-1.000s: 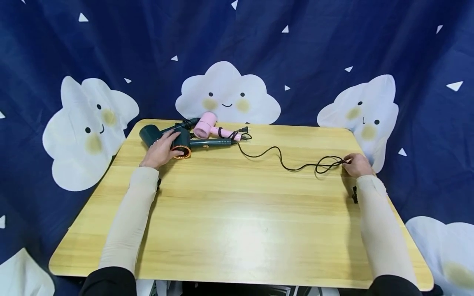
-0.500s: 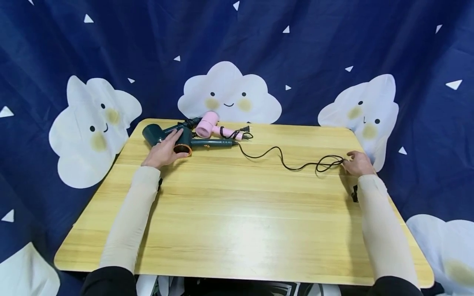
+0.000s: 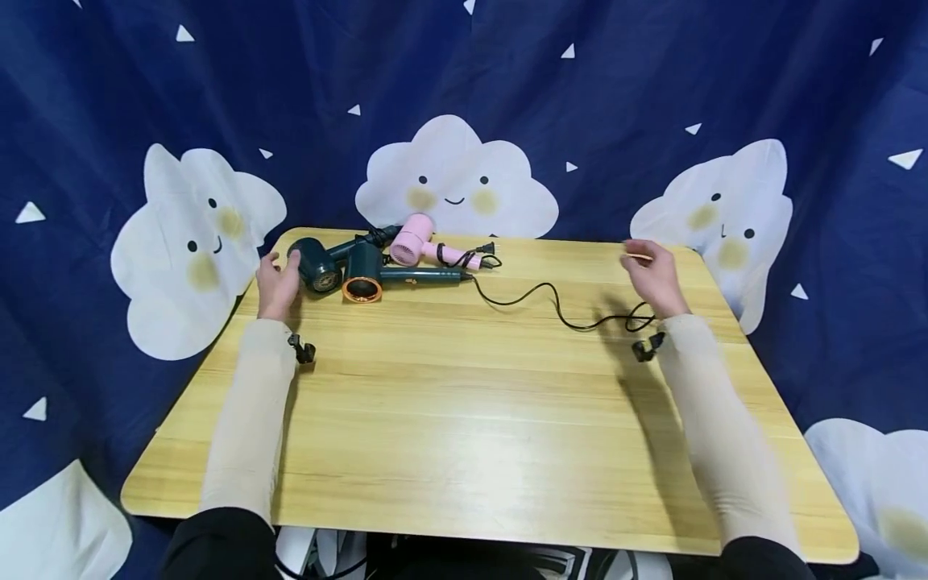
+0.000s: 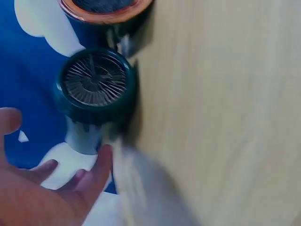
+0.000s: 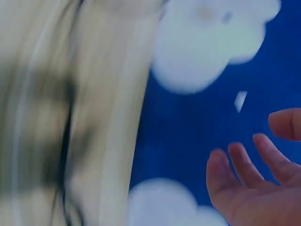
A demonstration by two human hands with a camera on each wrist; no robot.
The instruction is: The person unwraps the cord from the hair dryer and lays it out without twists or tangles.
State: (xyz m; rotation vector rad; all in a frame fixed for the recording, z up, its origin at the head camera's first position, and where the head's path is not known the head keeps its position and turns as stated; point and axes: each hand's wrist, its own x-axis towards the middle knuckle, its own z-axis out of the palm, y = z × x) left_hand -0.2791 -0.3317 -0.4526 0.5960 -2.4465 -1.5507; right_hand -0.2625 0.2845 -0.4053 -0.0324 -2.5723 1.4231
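My left hand [image 3: 277, 283] is held with fingers apart just left of a dark green hair dryer [image 3: 316, 266]; in the left wrist view, that dryer's round grille [image 4: 95, 79] lies beyond the fingers. To its right lies a second dark green hair dryer [image 3: 362, 272] with a copper-coloured rim, handle pointing right. A pink hair dryer [image 3: 413, 239], cord wrapped on its handle, lies behind. From the second dryer a black cord [image 3: 532, 288] runs right to a small loop. Above that end, my right hand [image 3: 652, 275] is raised, fingers loosely bent and holding nothing.
The wooden table [image 3: 464, 419] has rounded corners and backs onto a blue curtain [image 3: 464, 72] printed with white clouds. Small black cameras sit on both wrists. The right hand casts a shadow on the tabletop.
My left hand has come off the green dryers and moved left. My right hand has let go of the cord's end, risen and moved left and away from me.
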